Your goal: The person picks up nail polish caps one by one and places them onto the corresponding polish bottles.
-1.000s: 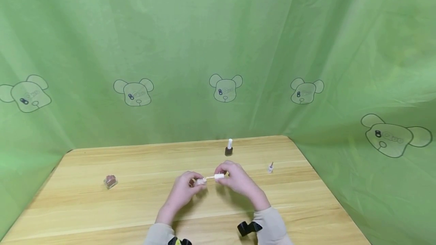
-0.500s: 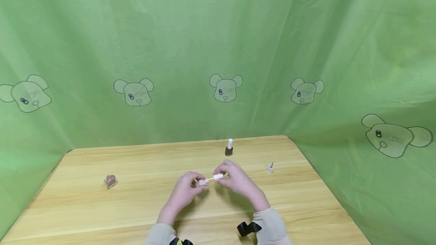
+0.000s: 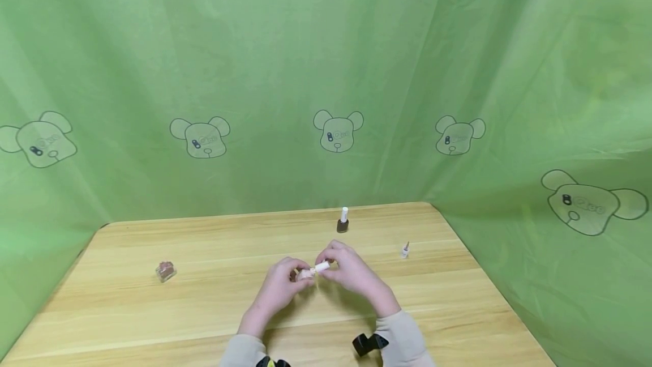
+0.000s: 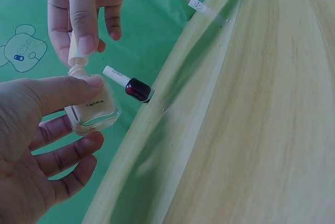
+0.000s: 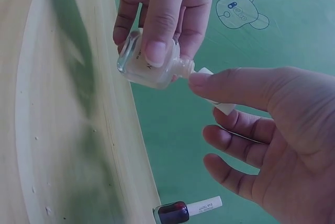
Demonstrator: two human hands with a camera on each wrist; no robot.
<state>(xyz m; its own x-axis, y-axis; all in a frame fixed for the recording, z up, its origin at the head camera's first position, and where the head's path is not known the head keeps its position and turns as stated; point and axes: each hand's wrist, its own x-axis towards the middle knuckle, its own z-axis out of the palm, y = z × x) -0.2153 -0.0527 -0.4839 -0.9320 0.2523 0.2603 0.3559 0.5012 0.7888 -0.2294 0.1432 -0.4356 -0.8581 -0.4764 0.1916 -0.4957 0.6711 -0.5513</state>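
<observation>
My left hand [image 3: 275,290] grips a small clear glass nail polish bottle [image 4: 97,106] of pale polish between thumb and fingers, tilted above the table. Facing it, my right hand [image 3: 354,272] pinches the white cap [image 3: 323,267] of a nail polish brush. The cap is at the bottle's neck [image 5: 186,68]; in the right wrist view a short gap shows between them, with the brush stem going into the mouth. My right thumb partly covers the cap there. The other fingers of my right hand are spread loosely.
Beyond the hands, a dark nail polish bottle [image 3: 342,225] with a white cap stands upright on the wooden table [image 3: 214,310]. To the right, another white brush cap [image 3: 404,252] stands brush-up. An uncapped pinkish bottle [image 3: 165,271] is at left. Green curtains [image 3: 275,61] surround the table.
My right hand has moved slightly left, bringing the cap close to the bottle's neck. The brush stem, visible between them earlier, is now mostly inside. My left hand has shifted slightly right.
</observation>
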